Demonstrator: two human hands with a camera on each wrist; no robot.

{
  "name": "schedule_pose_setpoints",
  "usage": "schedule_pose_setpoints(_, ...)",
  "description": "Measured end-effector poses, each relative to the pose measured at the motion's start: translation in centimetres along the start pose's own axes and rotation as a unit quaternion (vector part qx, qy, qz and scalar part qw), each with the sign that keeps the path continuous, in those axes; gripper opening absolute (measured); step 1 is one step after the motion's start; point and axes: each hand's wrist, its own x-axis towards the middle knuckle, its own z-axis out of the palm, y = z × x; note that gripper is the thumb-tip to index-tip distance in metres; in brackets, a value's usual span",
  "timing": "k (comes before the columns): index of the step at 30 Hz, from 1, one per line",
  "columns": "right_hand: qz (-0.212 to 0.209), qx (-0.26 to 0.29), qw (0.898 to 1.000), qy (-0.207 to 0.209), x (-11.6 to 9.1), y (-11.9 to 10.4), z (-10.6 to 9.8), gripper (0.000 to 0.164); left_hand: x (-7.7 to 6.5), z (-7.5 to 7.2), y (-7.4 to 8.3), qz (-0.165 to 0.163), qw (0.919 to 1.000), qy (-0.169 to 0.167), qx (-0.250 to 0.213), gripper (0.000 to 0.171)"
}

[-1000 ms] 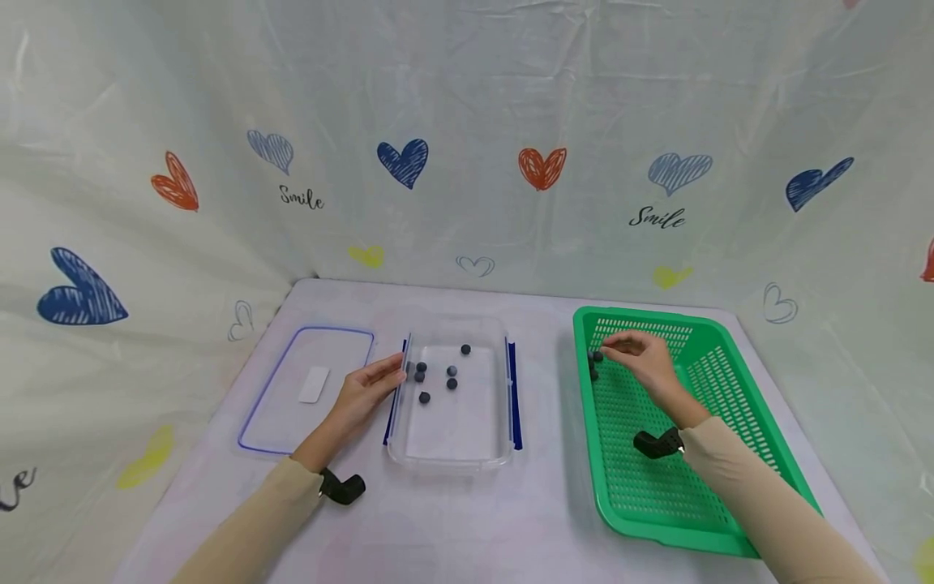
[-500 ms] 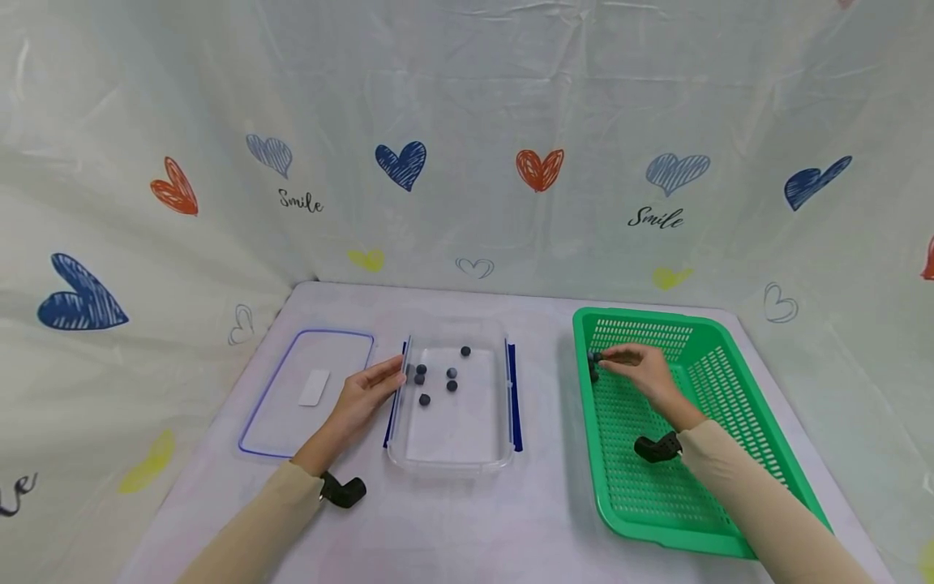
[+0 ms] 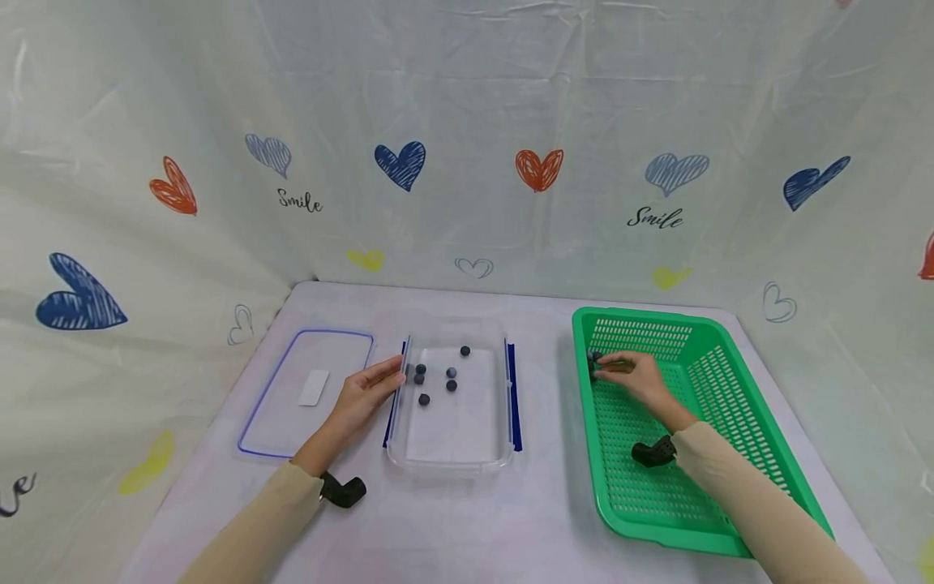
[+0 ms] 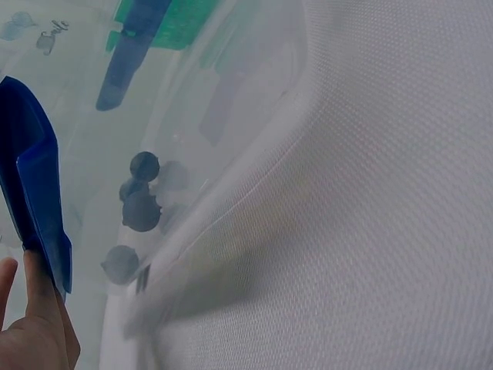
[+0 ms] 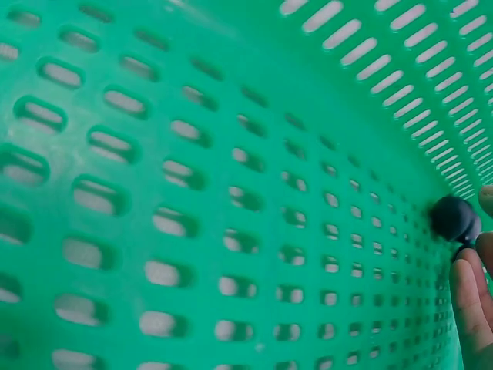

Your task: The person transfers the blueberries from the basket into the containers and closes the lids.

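In the head view my left hand (image 3: 365, 393) lies with straight fingers against the left side of a clear plastic box (image 3: 452, 466). In the left wrist view its fingertips touch the box's blue latch flap (image 4: 42, 181). Several dark blueberries (image 3: 452, 386) sit on the box floor. My right hand (image 3: 642, 381) reaches into a green perforated basket (image 3: 601, 478), its thumb and fingers apart at a small cluster of blueberries (image 3: 592, 357) by the left wall. In the right wrist view the fingertips (image 5: 467, 281) are right at a blueberry (image 5: 453, 218), partly hiding another below it.
A clear lid with a blue rim (image 3: 251, 422) lies flat left of the box, a white rectangle (image 3: 314, 388) on it. The box's other blue flap (image 3: 515, 397) hangs along its right side. A patterned sheet (image 3: 467, 227) rises behind the white table (image 3: 540, 519).
My right hand has shifted slightly down along the basket's left wall, from the upper blueberries towards the lower one. The left hand stays at the box.
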Motion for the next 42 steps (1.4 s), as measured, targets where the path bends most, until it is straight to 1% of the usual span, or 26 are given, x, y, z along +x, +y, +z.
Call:
schedule_pose_setpoints(1,-0.003,-0.004,1.000,0.000,0.2,0.5,0.0,0.037,0.0,0.0,0.1,0.001,1.0000,-0.001,0.000,0.055)
schedule_pose_setpoints(6,-0.011,-0.010,1.000,-0.001,0.5,1.0,0.3,0.035,-0.3,0.3,0.9,-0.004,0.9999,-0.004,-0.011,0.051)
schedule_pose_setpoints(10,-0.012,-0.004,1.000,-0.003,0.5,1.3,0.5,0.034,-0.5,0.5,1.4,-0.008,0.9998,-0.006,-0.019,0.050)
schedule_pose_setpoints(12,-0.009,0.000,1.000,-0.005,0.5,1.4,0.5,0.033,-0.5,0.5,1.3,-0.011,0.9997,-0.004,-0.021,0.051)
schedule_pose_setpoints(16,-0.008,0.000,1.000,-0.011,0.5,1.4,0.6,0.032,-0.1,0.2,0.6,-0.012,0.9998,-0.001,-0.018,0.052)
schedule_pose_setpoints(20,-0.013,-0.007,1.000,-0.008,0.5,1.1,0.7,0.030,0.0,0.0,0.1,-0.002,0.9999,0.000,-0.011,0.053)
schedule_pose_setpoints(27,-0.027,-0.026,0.999,-0.011,0.4,1.0,0.7,0.027,0.0,0.1,0.1,0.010,0.9999,-0.003,-0.013,0.053)
schedule_pose_setpoints(33,-0.029,-0.039,0.999,-0.011,0.5,1.1,0.9,0.025,-0.1,0.1,0.1,0.004,0.9999,-0.001,-0.010,0.053)
schedule_pose_setpoints(37,-0.037,-0.043,0.998,-0.012,0.5,1.1,0.8,0.025,-0.1,0.1,0.1,0.002,1.0000,-0.004,-0.009,0.054)
schedule_pose_setpoints(42,-0.040,-0.034,0.998,-0.021,0.6,1.0,0.4,0.026,0.0,0.0,0.1,0.005,0.9998,-0.007,-0.016,0.054)
